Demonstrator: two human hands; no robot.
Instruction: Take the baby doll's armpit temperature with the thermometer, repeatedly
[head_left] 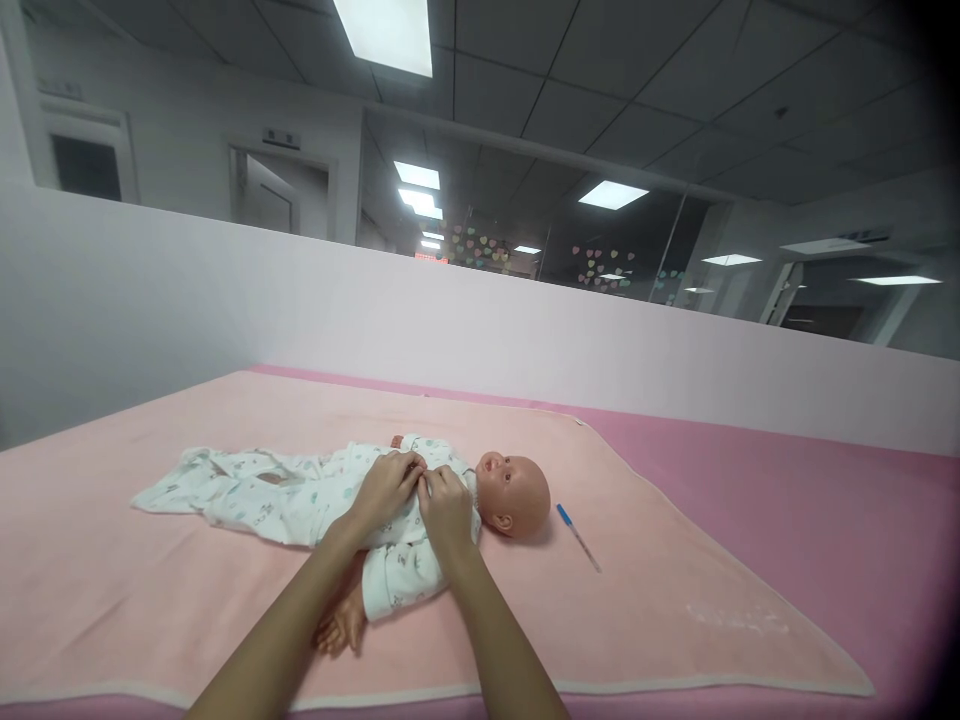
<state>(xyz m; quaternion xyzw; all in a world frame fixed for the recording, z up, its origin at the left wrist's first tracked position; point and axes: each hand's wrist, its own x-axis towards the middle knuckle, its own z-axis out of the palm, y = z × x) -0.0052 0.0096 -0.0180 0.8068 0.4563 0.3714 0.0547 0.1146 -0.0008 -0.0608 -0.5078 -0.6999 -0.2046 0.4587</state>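
Observation:
A baby doll (517, 490) lies on its back on a light pink blanket (150, 560), head to the right. It wears a white printed sleepsuit (262, 495). My left hand (386, 488) and my right hand (444, 505) meet on the doll's chest, just below the neck. Both have their fingers pinched on the front of the sleepsuit. The doll's bare near hand (341, 625) sticks out of a sleeve beside my left forearm.
A thin blue-capped thermometer-like stick (577, 535) lies on the blanket right of the doll's head. The blanket covers a darker pink mattress (825, 510). A low white partition wall (525, 340) runs behind it, with glass office walls beyond.

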